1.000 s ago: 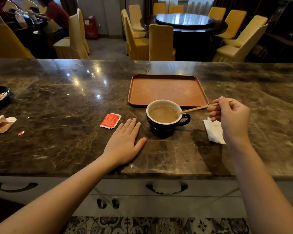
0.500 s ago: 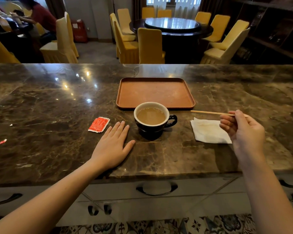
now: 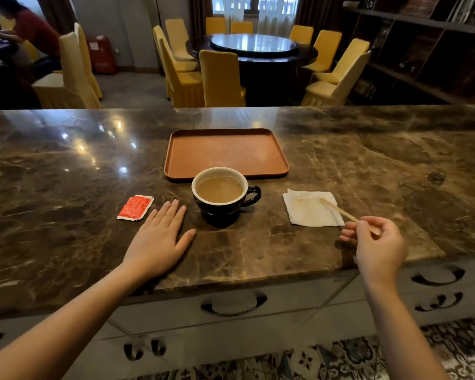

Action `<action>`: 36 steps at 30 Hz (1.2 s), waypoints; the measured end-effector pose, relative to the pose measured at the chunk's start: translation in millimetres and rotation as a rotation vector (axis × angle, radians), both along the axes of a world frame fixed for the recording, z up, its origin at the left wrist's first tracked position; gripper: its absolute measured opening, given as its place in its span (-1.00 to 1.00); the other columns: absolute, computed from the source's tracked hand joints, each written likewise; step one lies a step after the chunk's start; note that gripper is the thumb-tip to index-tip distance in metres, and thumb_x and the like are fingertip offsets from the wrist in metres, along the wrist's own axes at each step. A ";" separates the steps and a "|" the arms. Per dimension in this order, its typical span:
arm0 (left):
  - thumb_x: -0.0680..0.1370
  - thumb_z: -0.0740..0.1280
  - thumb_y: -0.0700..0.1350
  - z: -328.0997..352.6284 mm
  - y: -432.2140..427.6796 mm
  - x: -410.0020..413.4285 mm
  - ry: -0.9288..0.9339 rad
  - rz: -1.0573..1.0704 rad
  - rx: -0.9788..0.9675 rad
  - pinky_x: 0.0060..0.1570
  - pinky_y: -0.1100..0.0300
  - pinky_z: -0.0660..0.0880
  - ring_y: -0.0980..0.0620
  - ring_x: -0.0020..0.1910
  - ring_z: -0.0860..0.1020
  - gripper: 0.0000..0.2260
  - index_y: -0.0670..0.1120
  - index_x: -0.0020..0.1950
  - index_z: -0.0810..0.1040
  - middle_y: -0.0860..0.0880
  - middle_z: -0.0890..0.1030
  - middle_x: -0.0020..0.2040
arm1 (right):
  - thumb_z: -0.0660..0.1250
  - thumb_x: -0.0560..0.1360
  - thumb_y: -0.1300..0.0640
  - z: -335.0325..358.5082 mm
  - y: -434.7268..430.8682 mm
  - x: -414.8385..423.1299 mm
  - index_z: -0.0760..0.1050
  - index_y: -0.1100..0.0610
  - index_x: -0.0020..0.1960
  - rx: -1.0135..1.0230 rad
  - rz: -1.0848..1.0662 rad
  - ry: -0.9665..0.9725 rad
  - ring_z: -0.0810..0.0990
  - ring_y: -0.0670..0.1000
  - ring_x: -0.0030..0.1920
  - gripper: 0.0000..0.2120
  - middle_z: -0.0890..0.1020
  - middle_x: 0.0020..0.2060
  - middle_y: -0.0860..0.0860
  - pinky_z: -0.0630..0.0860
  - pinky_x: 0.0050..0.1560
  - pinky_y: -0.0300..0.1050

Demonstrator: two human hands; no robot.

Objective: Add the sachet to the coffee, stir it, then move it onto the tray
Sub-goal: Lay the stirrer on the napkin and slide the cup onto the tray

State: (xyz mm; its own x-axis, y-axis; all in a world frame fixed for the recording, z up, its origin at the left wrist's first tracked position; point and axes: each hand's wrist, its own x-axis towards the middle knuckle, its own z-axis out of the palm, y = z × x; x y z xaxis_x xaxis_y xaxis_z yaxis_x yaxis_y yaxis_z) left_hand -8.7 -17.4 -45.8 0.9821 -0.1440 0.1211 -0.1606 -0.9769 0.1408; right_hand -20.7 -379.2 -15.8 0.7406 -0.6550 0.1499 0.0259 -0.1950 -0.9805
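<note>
Lowered over the napkin (image 3: 310, 208), right hand (image 3: 379, 242) pinches the stirrer (image 3: 337, 208); left hand (image 3: 159, 239) lies flat beside the cup (image 3: 222, 198).

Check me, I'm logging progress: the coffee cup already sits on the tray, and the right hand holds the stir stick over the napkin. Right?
Not quite. The head view shows the coffee cup on the counter just in front of the tray, not on it. The right hand does hold the stir stick over the napkin.
</note>
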 end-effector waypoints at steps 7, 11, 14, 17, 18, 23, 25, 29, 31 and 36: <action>0.40 -0.25 0.36 1.4 -0.1 0.2 0.021 -0.001 -0.003 0.36 0.19 -0.23 0.19 0.38 -0.20 -0.27 -0.01 0.46 -0.07 0.00 -0.06 0.51 | 0.29 0.50 0.18 -6.7 12.3 -11.9 0.51 0.17 -0.06 -0.679 0.034 0.157 0.49 0.01 -0.28 -0.93 0.53 -0.27 -0.02 0.38 -0.33 -0.14; 0.40 -0.25 0.36 2.2 0.6 0.3 0.028 0.000 0.001 0.36 0.18 -0.23 0.18 0.38 -0.20 -0.28 0.00 0.46 -0.08 0.00 -0.06 0.51 | 0.26 0.51 0.15 -0.9 13.2 -11.6 0.47 0.17 -0.11 -0.770 0.055 0.311 0.43 0.06 -0.31 -0.91 0.51 -0.32 0.03 0.30 -0.35 -0.12; 0.40 -0.25 0.36 1.9 0.6 0.9 0.030 0.000 0.005 0.36 0.18 -0.22 0.18 0.38 -0.19 -0.28 0.00 0.46 -0.09 -0.01 -0.06 0.51 | 0.24 0.52 0.14 4.1 11.2 -11.9 0.44 0.16 -0.12 -0.837 0.079 0.354 0.42 0.08 -0.35 -0.90 0.50 -0.35 0.04 0.23 -0.42 -0.13; 0.41 -0.24 0.36 1.6 0.8 1.6 0.031 -0.001 0.010 0.36 0.18 -0.22 0.18 0.38 -0.19 -0.28 -0.01 0.46 -0.09 -0.01 -0.06 0.51 | 0.24 0.51 0.16 7.1 11.4 -13.1 0.44 0.18 -0.13 -0.912 0.092 0.353 0.39 0.06 -0.35 -0.91 0.45 -0.36 0.01 0.25 -0.38 -0.13; 0.41 -0.24 0.36 1.4 0.8 1.5 0.029 -0.001 0.010 0.36 0.18 -0.22 0.18 0.38 -0.19 -0.28 -0.01 0.46 -0.08 -0.01 -0.06 0.51 | 0.25 0.51 0.18 7.5 11.4 -13.5 0.44 0.19 -0.13 -0.925 0.095 0.347 0.38 0.06 -0.34 -0.92 0.45 -0.34 0.02 0.26 -0.36 -0.12; 0.42 -0.24 0.36 0.0 1.9 1.5 0.020 -0.001 0.012 0.36 0.18 -0.22 0.18 0.38 -0.19 -0.29 -0.01 0.46 -0.07 0.00 -0.05 0.51 | 0.29 0.47 0.24 3.6 13.3 -18.6 0.46 0.23 -0.10 -0.972 0.113 0.331 0.38 0.04 -0.27 -0.95 0.52 -0.27 0.10 0.29 -0.32 -0.10; 0.42 -0.23 0.36 -0.2 2.1 1.5 0.017 -0.002 0.014 0.36 0.17 -0.22 0.19 0.38 -0.18 -0.30 0.00 0.46 -0.07 0.00 -0.04 0.51 | 0.29 0.47 0.25 1.4 13.7 -19.3 0.47 0.24 -0.09 -0.970 0.126 0.343 0.38 0.05 -0.23 -0.94 0.52 -0.23 0.13 0.31 -0.28 -0.09; 0.43 -0.23 0.35 -0.5 0.9 0.5 0.007 -0.002 0.011 0.38 0.16 -0.21 0.18 0.39 -0.18 -0.30 -0.01 0.47 -0.06 -0.02 -0.04 0.51 | 0.29 0.47 0.22 -1.3 13.1 -19.1 0.45 0.24 -0.11 -0.911 0.156 0.334 0.40 0.08 -0.19 -0.93 0.44 -0.22 0.09 0.29 -0.26 -0.10; 0.43 -0.24 0.35 -0.1 0.7 0.0 0.010 -0.003 0.013 0.38 0.16 -0.21 0.18 0.39 -0.18 -0.30 -0.01 0.47 -0.07 -0.02 -0.04 0.51 | 0.30 0.48 0.21 -0.6 14.0 -19.8 0.45 0.24 -0.12 -0.897 0.160 0.295 0.40 0.07 -0.19 -0.91 0.44 -0.23 0.08 0.28 -0.28 -0.12; 0.43 -0.23 0.34 0.4 0.2 -0.4 0.018 0.002 0.012 0.37 0.16 -0.22 0.18 0.39 -0.18 -0.31 0.00 0.47 -0.07 -0.01 -0.05 0.51 | 0.28 0.50 0.17 13.2 28.5 -10.6 0.47 0.24 0.00 -0.899 0.301 0.120 0.46 0.06 -0.10 -0.86 0.51 -0.13 0.12 0.32 -0.18 -0.13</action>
State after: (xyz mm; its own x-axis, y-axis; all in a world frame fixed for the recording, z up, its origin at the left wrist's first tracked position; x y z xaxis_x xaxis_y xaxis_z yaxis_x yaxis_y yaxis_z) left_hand -9.2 -17.2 -45.3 0.9845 -0.1432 0.1014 -0.1559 -0.9790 0.1315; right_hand -31.3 -350.7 -2.7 0.9024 -0.1119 0.4162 0.1064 -0.8780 -0.4667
